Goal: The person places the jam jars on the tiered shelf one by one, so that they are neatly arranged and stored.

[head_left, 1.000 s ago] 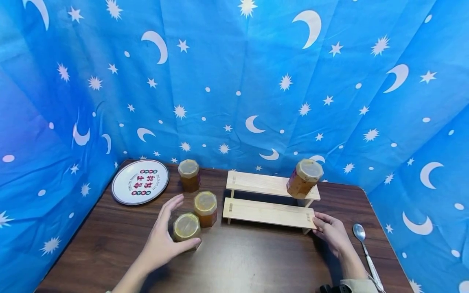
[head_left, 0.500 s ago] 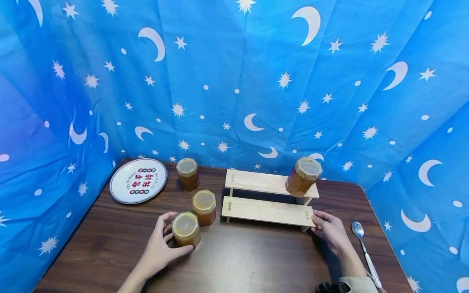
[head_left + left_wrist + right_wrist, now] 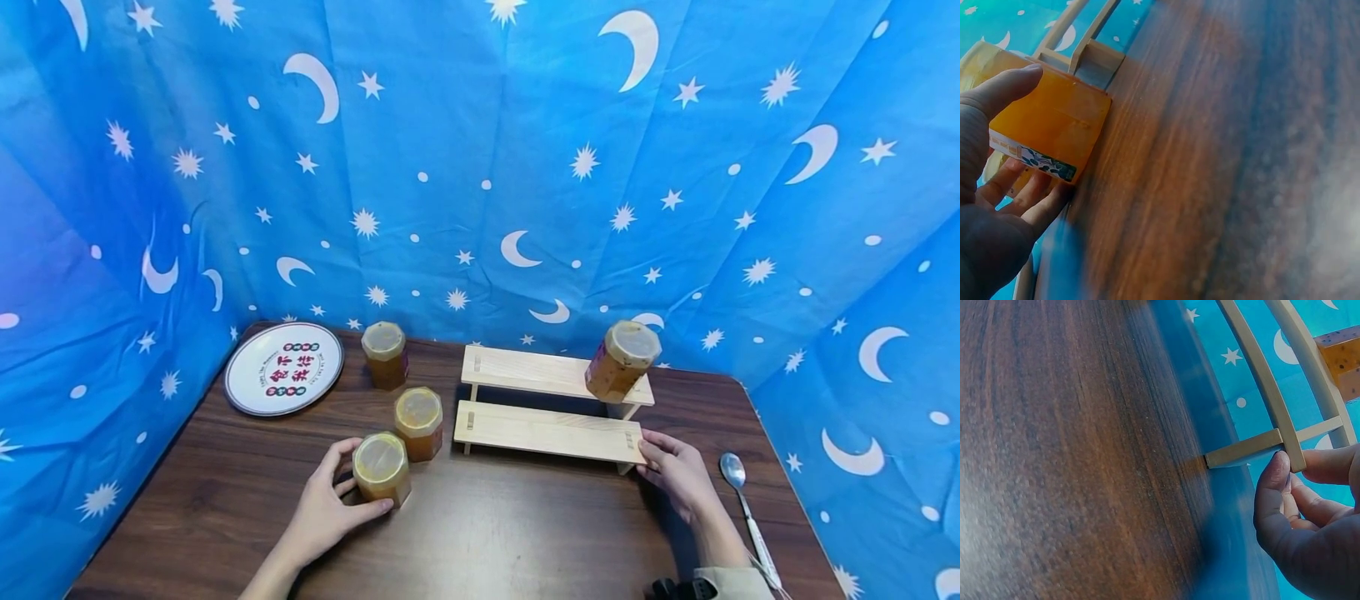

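Note:
My left hand (image 3: 327, 504) curls round the nearest of three jars on the left, a faceted jar (image 3: 381, 468) of amber contents with a pale lid. In the left wrist view, thumb and fingers lie on both sides of that jar (image 3: 1054, 115), which bears a printed label. Just behind it stands a second jar (image 3: 420, 425), and a third jar (image 3: 386, 357) is farther back. With my right hand (image 3: 678, 475) I pinch the right end of the lower board of a two-step wooden rack (image 3: 547, 432). Another jar (image 3: 622, 362) stands on the upper step's right end.
A white plate (image 3: 255, 379) with red lettering lies at the back left of the dark wooden table (image 3: 510, 533). To the right of my right hand is a spoon (image 3: 750, 517). A blue curtain (image 3: 450, 150) with moons and stars hangs behind.
My left hand has closed in on the nearest jar, its fingers coming down round the side. My right hand keeps its grip on the rack's end.

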Available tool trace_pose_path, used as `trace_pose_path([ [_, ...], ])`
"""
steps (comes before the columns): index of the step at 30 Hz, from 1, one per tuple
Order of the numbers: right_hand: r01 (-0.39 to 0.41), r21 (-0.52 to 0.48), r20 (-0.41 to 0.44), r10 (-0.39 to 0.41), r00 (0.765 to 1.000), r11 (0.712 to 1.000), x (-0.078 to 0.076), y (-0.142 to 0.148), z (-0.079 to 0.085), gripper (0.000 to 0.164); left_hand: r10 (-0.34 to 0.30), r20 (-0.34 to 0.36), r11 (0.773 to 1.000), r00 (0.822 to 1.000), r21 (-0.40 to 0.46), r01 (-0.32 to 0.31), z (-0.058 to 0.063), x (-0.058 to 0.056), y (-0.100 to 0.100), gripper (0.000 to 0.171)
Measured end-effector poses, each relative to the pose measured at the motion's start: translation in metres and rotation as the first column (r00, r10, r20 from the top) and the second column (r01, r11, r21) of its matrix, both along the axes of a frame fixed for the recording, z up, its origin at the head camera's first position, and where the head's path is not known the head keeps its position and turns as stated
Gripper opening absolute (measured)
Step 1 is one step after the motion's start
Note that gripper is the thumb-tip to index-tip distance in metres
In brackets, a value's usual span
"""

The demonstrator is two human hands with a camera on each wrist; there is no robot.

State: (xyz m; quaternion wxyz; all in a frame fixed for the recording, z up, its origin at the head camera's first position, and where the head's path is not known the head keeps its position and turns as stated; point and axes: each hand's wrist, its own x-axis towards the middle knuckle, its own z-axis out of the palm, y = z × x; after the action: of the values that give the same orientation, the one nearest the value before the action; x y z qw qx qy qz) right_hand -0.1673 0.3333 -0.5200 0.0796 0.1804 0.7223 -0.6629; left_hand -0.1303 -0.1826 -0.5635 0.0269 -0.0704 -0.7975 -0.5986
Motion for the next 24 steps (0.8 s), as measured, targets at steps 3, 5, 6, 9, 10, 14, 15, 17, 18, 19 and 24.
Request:
trace_pose_path([
  [3,0.006,-0.002,-0.004,-0.006,1.000,1.000,-0.0005,0.0001,-0.0012,0.053,-0.009,0.003,1.000,1.000,0.001,0.009,0.0000,-0.0004,-0.0009,0.088],
  [5,0.005,0.000,-0.005,-0.005,1.000,1.000,-0.0007,0.0002,-0.0012,0.053,-0.013,0.004,1.000,1.000,0.004,0.013,0.0004,-0.0008,-0.0013,0.087],
  [6,0.006,0.001,-0.005,-0.006,1.000,1.000,-0.0006,0.0002,-0.0012,0.053,-0.015,0.004,1.000,1.000,0.006,0.015,0.0007,-0.0010,-0.0013,0.087],
  [9,0.004,0.009,-0.002,-0.004,1.000,1.000,0.0004,0.0001,0.0001,0.054,-0.019,0.002,1.000,1.000,0.007,0.019,0.0008,-0.0022,-0.0012,0.086],
  [10,0.003,0.011,0.000,-0.003,1.000,1.000,0.0005,0.0001,0.0007,0.055,-0.020,0.001,1.000,1.000,0.007,0.020,0.0006,-0.0027,-0.0013,0.086],
  [14,0.004,0.028,0.014,-0.005,1.000,1.000,0.0010,0.0000,0.0019,0.054,-0.035,-0.010,0.999,0.999,0.008,0.035,-0.0011,-0.0048,-0.0017,0.085],
  [15,0.005,0.032,0.018,-0.005,1.000,0.999,0.0011,-0.0001,0.0020,0.054,-0.038,-0.012,0.999,0.999,0.009,0.038,-0.0014,-0.0052,-0.0019,0.085],
  [17,0.002,0.037,0.022,-0.003,1.000,0.999,0.0012,0.0001,0.0015,0.053,-0.048,-0.016,0.999,0.999,0.010,0.048,-0.0014,-0.0058,-0.0024,0.084],
  [18,0.002,0.039,0.023,-0.003,1.000,0.999,0.0012,0.0002,0.0014,0.053,-0.050,-0.017,0.999,0.999,0.009,0.050,-0.0012,-0.0060,-0.0026,0.084],
  [19,0.002,0.038,0.022,-0.003,1.000,0.999,0.0011,0.0002,0.0013,0.053,-0.051,-0.017,0.999,0.999,0.004,0.051,-0.0007,-0.0061,-0.0027,0.084],
  [24,-0.004,0.039,0.006,0.004,1.000,0.999,-0.0016,-0.0007,0.0020,0.053,-0.039,-0.049,0.999,0.998,-0.026,0.038,0.0023,-0.0061,-0.0024,0.084],
])
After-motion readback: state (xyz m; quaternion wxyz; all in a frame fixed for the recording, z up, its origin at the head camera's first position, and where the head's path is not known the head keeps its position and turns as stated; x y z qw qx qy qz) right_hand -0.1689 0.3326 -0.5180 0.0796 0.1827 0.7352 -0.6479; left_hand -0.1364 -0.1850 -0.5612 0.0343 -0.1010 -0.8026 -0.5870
